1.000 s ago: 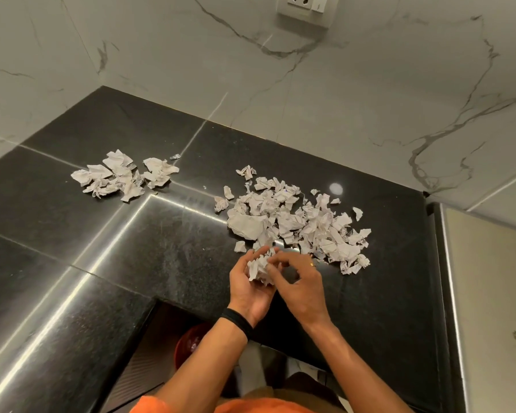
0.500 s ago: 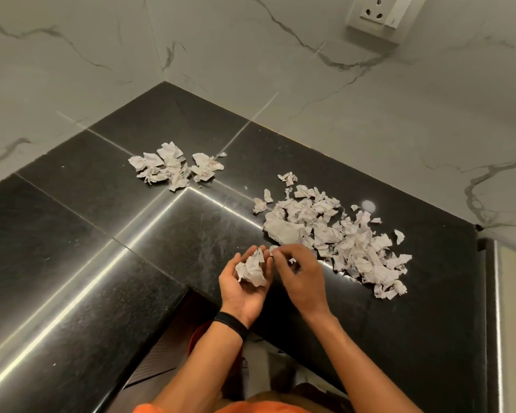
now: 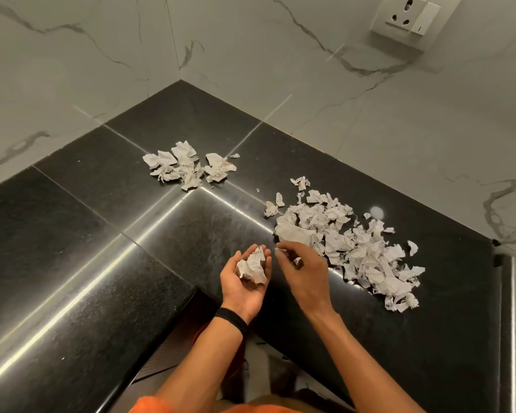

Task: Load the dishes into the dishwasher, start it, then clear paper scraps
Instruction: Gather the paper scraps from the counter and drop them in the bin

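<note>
While the left hand lies palm-up and cupped, its fingers curling round a handful of scraps, the paper-clearing step is in progress; no dishwasher is in view. The right hand hovers just beside it, fingers loosely bent; whether it pinches a small scrap cannot be told. Most paper lies uncollected on the black bench: a large pile just beyond the right hand and a small pile well apart, nearer the corner. The next move probably calls for the right hand to reach into the large pile and gather more into the left palm. Compared with half a second earlier, the fingertips have parted slightly; both piles appear unchanged.
</note>
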